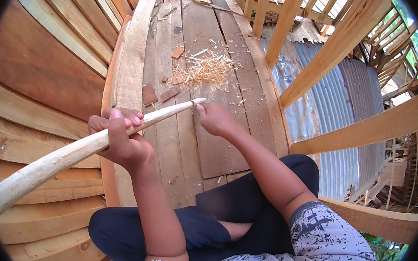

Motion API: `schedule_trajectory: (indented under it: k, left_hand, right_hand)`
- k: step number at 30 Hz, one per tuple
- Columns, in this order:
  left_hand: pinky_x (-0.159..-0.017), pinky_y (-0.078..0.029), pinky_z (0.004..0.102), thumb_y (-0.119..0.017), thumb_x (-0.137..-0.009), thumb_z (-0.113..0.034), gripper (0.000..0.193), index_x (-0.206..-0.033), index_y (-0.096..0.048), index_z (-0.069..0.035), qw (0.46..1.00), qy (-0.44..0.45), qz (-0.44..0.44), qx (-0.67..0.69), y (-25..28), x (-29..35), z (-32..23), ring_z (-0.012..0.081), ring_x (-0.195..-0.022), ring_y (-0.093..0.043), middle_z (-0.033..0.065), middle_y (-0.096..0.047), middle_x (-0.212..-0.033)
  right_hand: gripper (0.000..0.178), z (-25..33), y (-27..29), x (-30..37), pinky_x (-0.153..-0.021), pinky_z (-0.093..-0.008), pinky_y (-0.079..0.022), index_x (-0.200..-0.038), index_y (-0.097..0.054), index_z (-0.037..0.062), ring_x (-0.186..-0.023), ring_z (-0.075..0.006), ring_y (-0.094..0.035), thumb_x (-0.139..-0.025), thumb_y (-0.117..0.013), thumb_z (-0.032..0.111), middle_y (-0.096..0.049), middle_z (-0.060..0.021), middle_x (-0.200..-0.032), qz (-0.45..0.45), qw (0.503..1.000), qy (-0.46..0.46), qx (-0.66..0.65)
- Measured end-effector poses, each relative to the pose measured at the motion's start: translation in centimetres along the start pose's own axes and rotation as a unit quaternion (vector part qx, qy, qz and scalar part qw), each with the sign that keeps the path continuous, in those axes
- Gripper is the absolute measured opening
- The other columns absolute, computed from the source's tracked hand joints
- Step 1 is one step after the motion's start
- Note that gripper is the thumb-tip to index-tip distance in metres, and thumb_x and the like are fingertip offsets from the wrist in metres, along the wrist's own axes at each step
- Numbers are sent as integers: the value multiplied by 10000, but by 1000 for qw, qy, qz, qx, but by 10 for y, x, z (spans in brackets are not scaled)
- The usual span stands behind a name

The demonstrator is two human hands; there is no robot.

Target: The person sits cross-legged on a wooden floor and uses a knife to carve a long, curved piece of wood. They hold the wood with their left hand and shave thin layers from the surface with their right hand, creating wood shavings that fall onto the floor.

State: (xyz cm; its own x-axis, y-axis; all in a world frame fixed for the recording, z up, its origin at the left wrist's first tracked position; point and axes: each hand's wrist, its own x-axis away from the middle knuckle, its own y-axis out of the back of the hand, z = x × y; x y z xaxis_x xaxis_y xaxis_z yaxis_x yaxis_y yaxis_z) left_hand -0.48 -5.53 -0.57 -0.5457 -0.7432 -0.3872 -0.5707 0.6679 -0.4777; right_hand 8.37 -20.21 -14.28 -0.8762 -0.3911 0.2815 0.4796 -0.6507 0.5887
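Observation:
A long, pale, peeled wooden pole [57,162] slants from the lower left up to its narrow tip in the middle. My left hand [125,133] supports it from below, the thumb and fingers wrapped round it. At the tip, my right hand [214,119] is closed, its index finger and thumb by the pole's end. A small dark mark or edge crosses the pole there; whether it is a blade cannot be made out. What lies inside the right fist is hidden.
A heap of wood shavings [209,72] lies on the plank floor [171,148] ahead, with several small wood scraps [149,94] nearby. A board wall [43,107] rises on the left. On the right, a wooden railing [362,126] stands before corrugated metal sheets [333,99].

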Motion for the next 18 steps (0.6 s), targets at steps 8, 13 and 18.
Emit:
schedule_trajectory:
  k: [8, 13, 18]
  left_hand:
    - [-584, -438, 306, -575, -803, -108, 265, -671, -355, -174, 996, 15, 71, 46, 9, -5, 6, 112, -516, -446, -10, -414, -559]
    - [-545, -473, 309, -574, -798, -36, 225, -725, -379, -122, 992, -12, 104, 77, 20, -7, 6, 139, -483, -473, 41, -446, -555]
    - [-557, -467, 305, -579, -794, -40, 203, -749, -396, -114, 981, 2, 160, 110, 16, -3, 9, 132, -487, -461, 44, -459, -574]
  right_hand:
    - [458, -46, -10, -16, -704, -509, -475, -839, -632, -63, -792, -457, -634, -1000, -481, 337, -642, -289, -788, -68, 998, 6, -14]
    - [465, 41, 7, 34, -705, -506, -481, -837, -646, -61, -784, -446, -642, -1001, -475, 340, -648, -281, -781, -43, 993, 112, 15]
    - [473, -27, 0, -4, -816, -507, -515, -889, -677, -34, -876, -411, -674, -1006, -433, 354, -674, -286, -904, -47, 996, -71, 19]
